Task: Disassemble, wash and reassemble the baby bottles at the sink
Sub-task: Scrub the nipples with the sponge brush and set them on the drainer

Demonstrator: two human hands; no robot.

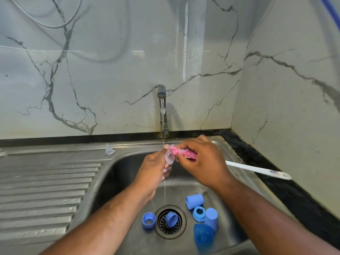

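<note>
My left hand (156,166) holds a clear silicone teat (170,157) under the thin stream of water from the tap (162,109). Gripped in my right hand (204,161) is a bottle brush whose pink head (181,153) presses against the teat, while its white handle (257,169) sticks out to the right. A second clear teat (109,150) stands on the sink ledge to the left. In the basin lie blue bottle parts: two screw rings (148,219) (199,213), a cap over the drain (171,219), two more caps (195,201) (212,219) and a blue bottle (203,236).
The steel sink basin (117,173) has a ribbed draining board (42,190) on its left. A black counter edge (276,173) runs along the right. Marble wall tiles rise behind and to the right.
</note>
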